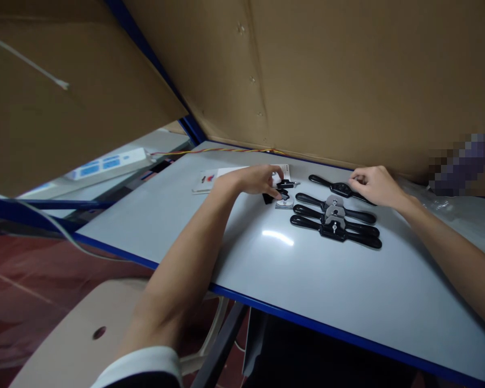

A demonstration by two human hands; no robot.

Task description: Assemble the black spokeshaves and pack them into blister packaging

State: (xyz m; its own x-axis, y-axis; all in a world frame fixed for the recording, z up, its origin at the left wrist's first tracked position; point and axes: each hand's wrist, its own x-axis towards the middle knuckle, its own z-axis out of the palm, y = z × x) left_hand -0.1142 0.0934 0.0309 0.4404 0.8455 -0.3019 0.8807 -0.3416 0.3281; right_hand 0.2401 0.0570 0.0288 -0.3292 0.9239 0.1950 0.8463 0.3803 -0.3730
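Note:
My left hand (257, 179) lies on the white table (226, 242) with its fingers curled onto small black and metal parts (283, 193) beside a white card (210, 178). My right hand (375, 185) rests, fingers bent, on the far black tap wrench (334, 188). Three more black tap wrenches (334, 220) lie side by side just in front of it, each with a metal centre piece.
Brown cardboard walls (327, 75) close off the back and left of the table. A twisted red and yellow wire (226, 151) runs along the far edge. A white power strip (109, 164) lies beyond the left corner. A beige stool (84, 334) stands below the blue front edge.

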